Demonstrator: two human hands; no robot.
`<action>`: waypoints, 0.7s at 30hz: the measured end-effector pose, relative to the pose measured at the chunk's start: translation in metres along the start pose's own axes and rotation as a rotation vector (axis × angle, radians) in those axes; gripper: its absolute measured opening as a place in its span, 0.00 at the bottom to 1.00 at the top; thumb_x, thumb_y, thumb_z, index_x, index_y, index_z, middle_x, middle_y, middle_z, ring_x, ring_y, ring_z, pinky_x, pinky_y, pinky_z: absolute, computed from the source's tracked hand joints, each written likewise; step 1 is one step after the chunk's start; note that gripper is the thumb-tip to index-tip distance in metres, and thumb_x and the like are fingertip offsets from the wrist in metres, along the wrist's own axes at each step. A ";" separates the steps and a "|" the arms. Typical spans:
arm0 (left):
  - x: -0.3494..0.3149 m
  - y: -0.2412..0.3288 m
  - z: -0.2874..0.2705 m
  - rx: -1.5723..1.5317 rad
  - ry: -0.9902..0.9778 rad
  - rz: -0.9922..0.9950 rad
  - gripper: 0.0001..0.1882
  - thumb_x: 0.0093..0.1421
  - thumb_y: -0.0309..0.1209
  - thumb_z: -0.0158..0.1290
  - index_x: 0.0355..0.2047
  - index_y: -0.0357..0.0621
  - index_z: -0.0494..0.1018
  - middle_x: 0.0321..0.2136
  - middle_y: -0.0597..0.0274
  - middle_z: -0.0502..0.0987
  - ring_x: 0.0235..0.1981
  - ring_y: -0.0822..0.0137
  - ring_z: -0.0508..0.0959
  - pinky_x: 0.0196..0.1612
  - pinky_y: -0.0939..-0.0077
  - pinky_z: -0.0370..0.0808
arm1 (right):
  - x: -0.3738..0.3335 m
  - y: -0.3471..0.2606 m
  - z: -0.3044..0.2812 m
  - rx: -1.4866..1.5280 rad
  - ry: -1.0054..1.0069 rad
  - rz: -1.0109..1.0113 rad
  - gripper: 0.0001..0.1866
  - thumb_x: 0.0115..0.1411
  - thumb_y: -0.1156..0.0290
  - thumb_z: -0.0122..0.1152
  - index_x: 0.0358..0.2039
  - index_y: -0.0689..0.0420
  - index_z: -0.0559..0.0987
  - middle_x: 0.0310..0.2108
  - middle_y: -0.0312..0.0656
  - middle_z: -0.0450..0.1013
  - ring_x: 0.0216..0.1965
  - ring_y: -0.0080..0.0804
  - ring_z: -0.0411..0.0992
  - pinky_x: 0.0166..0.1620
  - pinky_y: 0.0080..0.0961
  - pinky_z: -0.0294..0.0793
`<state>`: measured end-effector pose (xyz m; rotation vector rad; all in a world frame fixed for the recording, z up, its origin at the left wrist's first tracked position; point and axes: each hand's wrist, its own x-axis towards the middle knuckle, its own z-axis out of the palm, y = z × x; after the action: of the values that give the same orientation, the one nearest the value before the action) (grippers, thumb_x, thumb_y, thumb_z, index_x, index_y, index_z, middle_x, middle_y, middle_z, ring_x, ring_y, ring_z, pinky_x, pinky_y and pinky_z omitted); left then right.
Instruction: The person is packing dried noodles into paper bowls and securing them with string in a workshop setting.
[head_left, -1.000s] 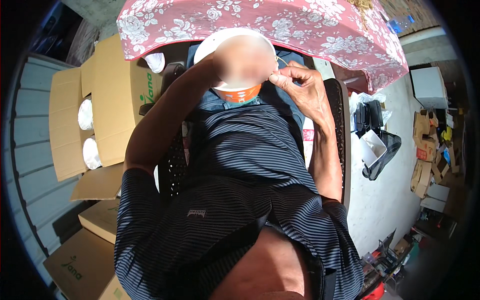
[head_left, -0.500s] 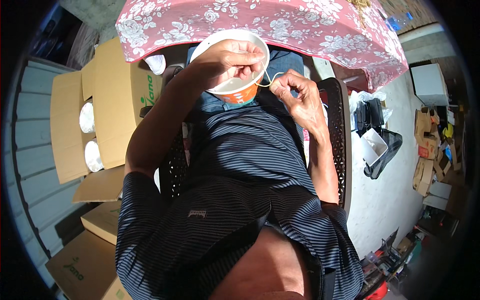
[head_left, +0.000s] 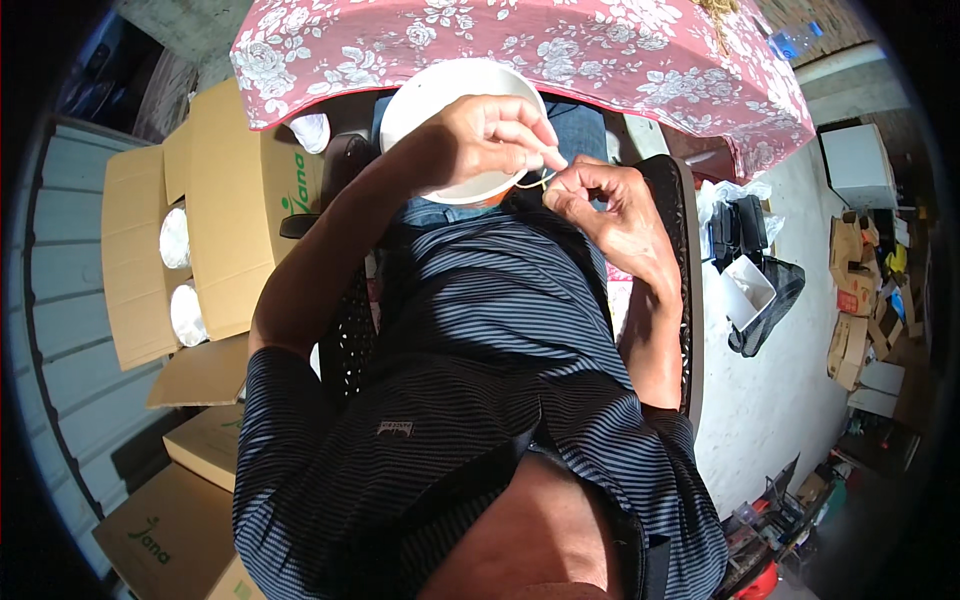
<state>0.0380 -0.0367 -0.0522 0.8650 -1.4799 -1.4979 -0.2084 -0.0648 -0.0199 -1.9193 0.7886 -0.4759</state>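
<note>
Your right hand (head_left: 618, 220) has its thumb and forefinger closed together on a thin, pale yellow strand (head_left: 532, 185), the other fingers curled in. Your left hand (head_left: 495, 138) reaches in from the left, over the near part of a round white bucket with an orange outer wall (head_left: 425, 95). Its fingers are bent, the tips brought close to the thumb right beside the strand; whether they grip it, you cannot tell from here. The strand makes a small curve between both sets of fingertips, at the near right edge of the bucket. The bucket sits on your lap, over your blue jeans (head_left: 578, 125), its open mouth facing up.

Just beyond it, a pink tablecloth with white flowers (head_left: 600, 55) hangs over the table's near edge. You sit in a dark brown chair with a perforated pattern (head_left: 688, 250). To your left stands an open brown cardboard box (head_left: 225, 220), with rounded white objects (head_left: 187, 313) showing beside its flaps. To your right, a white rectangular bin (head_left: 748, 290) lies tilted on the pale floor (head_left: 750, 420), touching a black bag (head_left: 782, 312).
</note>
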 end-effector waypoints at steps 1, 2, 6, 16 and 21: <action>0.000 0.001 0.003 0.020 -0.021 0.030 0.14 0.65 0.22 0.59 0.50 0.33 0.74 0.48 0.48 0.84 0.50 0.62 0.83 0.56 0.70 0.77 | -0.001 0.001 -0.002 0.054 0.011 0.000 0.06 0.63 0.75 0.66 0.33 0.64 0.85 0.30 0.40 0.79 0.32 0.26 0.75 0.38 0.27 0.72; -0.001 0.004 0.005 0.020 -0.022 0.030 0.14 0.65 0.22 0.59 0.50 0.33 0.74 0.48 0.48 0.84 0.50 0.62 0.83 0.56 0.70 0.77 | -0.001 0.001 -0.004 0.054 0.012 -0.001 0.06 0.63 0.75 0.66 0.33 0.64 0.85 0.30 0.40 0.79 0.32 0.26 0.75 0.38 0.27 0.72; -0.002 0.011 0.011 0.201 -0.037 0.011 0.19 0.61 0.22 0.65 0.51 0.33 0.75 0.47 0.49 0.84 0.51 0.64 0.84 0.54 0.72 0.79 | -0.002 -0.006 -0.009 0.098 0.034 0.051 0.07 0.63 0.74 0.66 0.32 0.66 0.85 0.28 0.38 0.78 0.33 0.20 0.72 0.39 0.25 0.71; -0.001 0.006 0.024 0.193 0.119 0.036 0.13 0.61 0.23 0.67 0.45 0.32 0.79 0.35 0.54 0.86 0.38 0.69 0.86 0.44 0.76 0.81 | -0.001 -0.002 -0.008 0.143 0.081 0.028 0.09 0.67 0.70 0.67 0.35 0.65 0.85 0.28 0.34 0.76 0.32 0.18 0.70 0.36 0.22 0.68; -0.001 0.004 0.016 0.161 0.103 0.082 0.12 0.63 0.24 0.66 0.45 0.32 0.79 0.36 0.56 0.85 0.38 0.71 0.85 0.44 0.78 0.81 | 0.001 0.004 -0.012 0.188 0.071 0.049 0.12 0.72 0.65 0.63 0.40 0.63 0.85 0.29 0.33 0.76 0.32 0.16 0.71 0.36 0.20 0.70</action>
<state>0.0242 -0.0294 -0.0474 0.9509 -1.5561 -1.2693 -0.2164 -0.0748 -0.0181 -1.7139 0.8057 -0.5702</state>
